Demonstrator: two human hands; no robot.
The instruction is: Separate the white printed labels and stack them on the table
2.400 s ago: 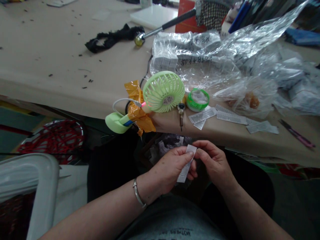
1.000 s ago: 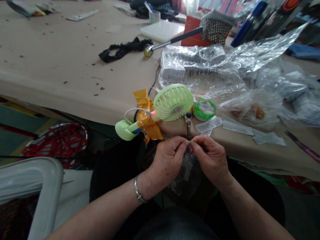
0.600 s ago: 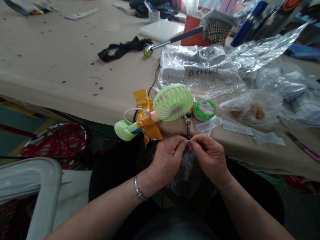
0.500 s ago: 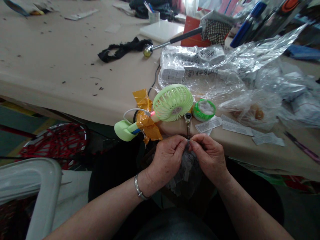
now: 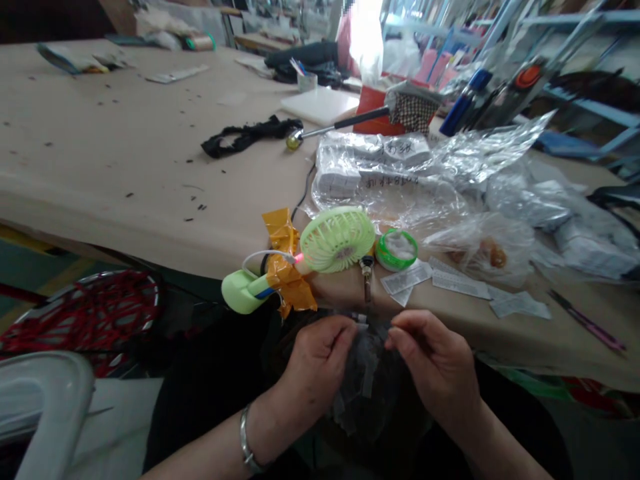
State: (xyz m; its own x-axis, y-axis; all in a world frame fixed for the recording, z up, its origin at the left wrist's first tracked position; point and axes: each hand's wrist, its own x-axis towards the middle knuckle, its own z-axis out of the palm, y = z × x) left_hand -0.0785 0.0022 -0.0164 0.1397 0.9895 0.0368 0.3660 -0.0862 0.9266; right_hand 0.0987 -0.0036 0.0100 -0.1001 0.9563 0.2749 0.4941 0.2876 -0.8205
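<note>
My left hand, with a silver bangle at the wrist, is closed over my lap; a small white piece shows at its pinched fingertips. To its right, my right hand is also closed, thumb against fingers, and anything in that pinch is too small to name. A gap separates the two hands. Below them lies a clear bag with pale strips. Just beyond the hands, a small metal-tipped tool points over the table edge, beside a green fan fixed with brown tape.
A green-rimmed tub, printed label strips and scissors lie along the front edge of the table. Plastic-wrapped bundles sit behind them. A red woven basket and a white container are at left.
My hands have moved apart from each other and away from the tool tip. The view has tilted upward, so more of the room behind the table shows.
</note>
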